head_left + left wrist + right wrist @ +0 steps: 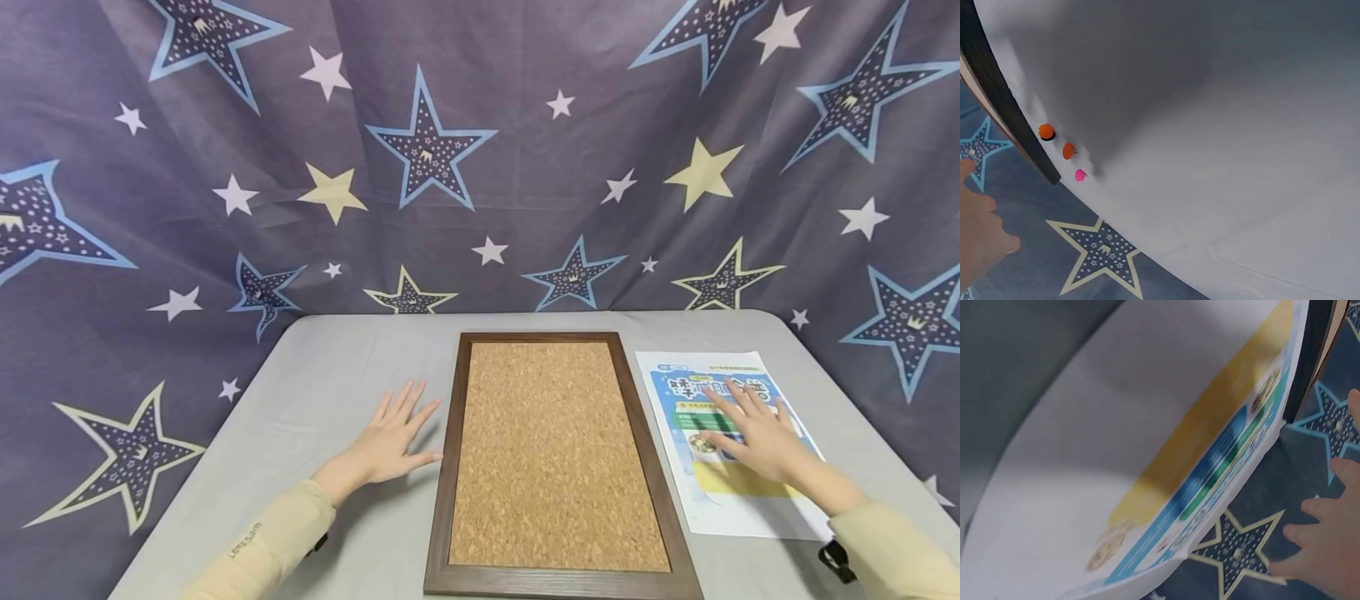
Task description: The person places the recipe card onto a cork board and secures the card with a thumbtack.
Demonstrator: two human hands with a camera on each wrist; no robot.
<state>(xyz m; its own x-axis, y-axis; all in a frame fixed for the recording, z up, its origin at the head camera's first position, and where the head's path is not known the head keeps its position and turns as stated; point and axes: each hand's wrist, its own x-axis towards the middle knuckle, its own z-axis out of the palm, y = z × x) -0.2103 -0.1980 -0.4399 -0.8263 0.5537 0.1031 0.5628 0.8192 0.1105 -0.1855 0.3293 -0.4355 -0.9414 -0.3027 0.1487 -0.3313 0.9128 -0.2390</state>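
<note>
A cork board (558,458) in a dark brown frame lies in the middle of the table. Left of it, my left hand (388,442) is spread palm down, thumb tip close to the frame's edge; whether it touches, I cannot tell. My right hand (765,442), fingers spread, is over a printed poster (723,508) on the board's right and covers part of the print. Neither hand holds anything. The left wrist view shows an orange pin (1046,131), a darker orange pin (1069,150) and a pink pin (1080,175) beside the frame; they cannot be made out in the head view.
A light grey cloth (337,358) covers the table, with some creases. Behind it and at both sides hangs a dark curtain (517,192) printed with stars. A black strap (836,560) shows at the right wrist.
</note>
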